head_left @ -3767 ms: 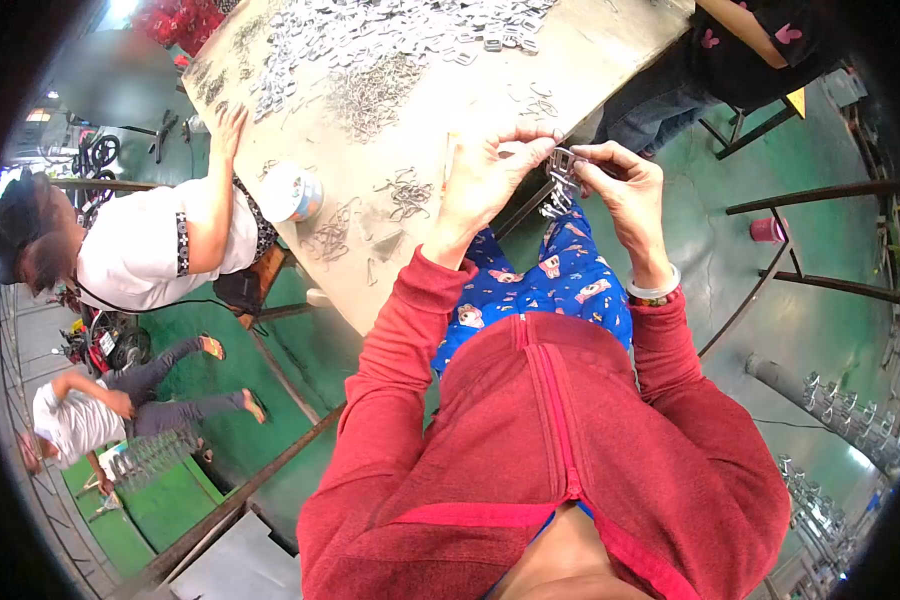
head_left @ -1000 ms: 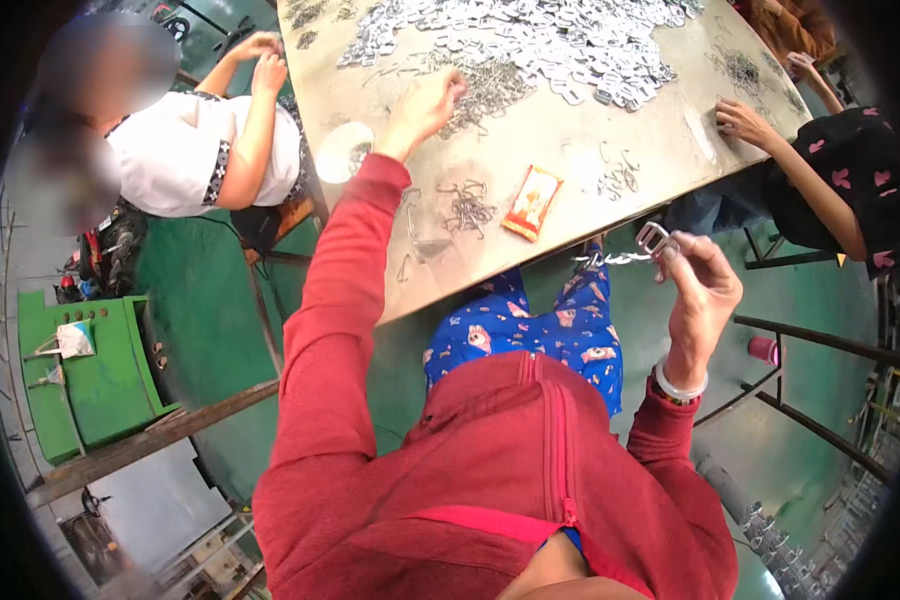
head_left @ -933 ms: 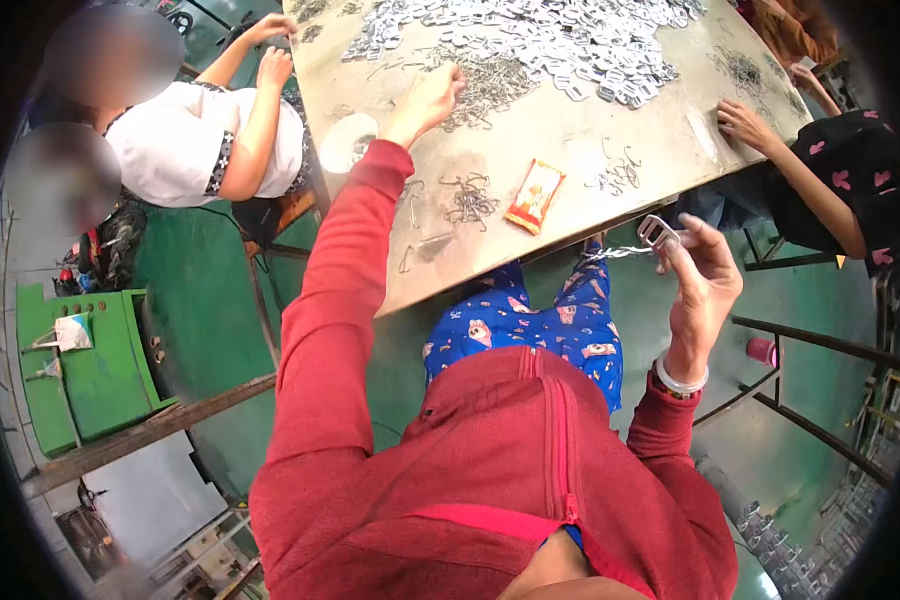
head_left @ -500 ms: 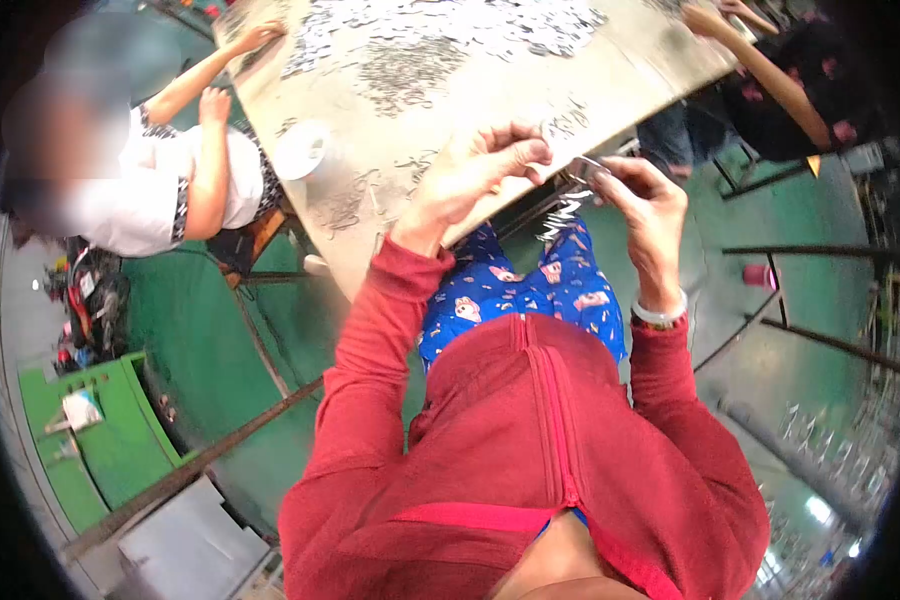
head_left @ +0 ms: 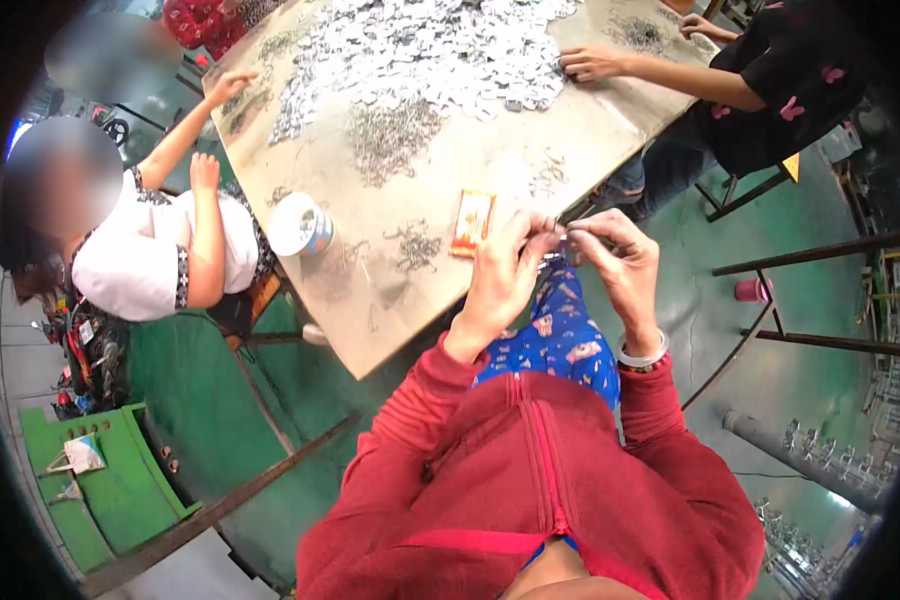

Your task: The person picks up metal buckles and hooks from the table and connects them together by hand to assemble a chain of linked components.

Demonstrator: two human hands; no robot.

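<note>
In front of my lap, just off the table edge, my two hands meet at the fingertips. My left hand (head_left: 505, 268) is closed in a pinch; what sits between its fingers is too small to make out. My right hand (head_left: 622, 262) pinches a small metal piece (head_left: 562, 237) against the left fingertips. Some shiny metal bits (head_left: 550, 262) show just below the fingers, partly hidden by them. Near my left hand an orange packet (head_left: 472, 222) lies on the table (head_left: 370, 330).
A pile of flat silvery pieces (head_left: 420, 50) covers the table's far part, with thin metal hooks (head_left: 395, 140) before it. A white tub (head_left: 300, 225) stands at the left edge. Co-workers sit left and right; one hand (head_left: 592, 64) reaches the pile. Metal bars (head_left: 820, 340) stand at right.
My hands have come together from being apart. The curved metal piece and the dangling strand at my right hand are now mostly hidden. The right co-worker's hand now reaches to the pile.
</note>
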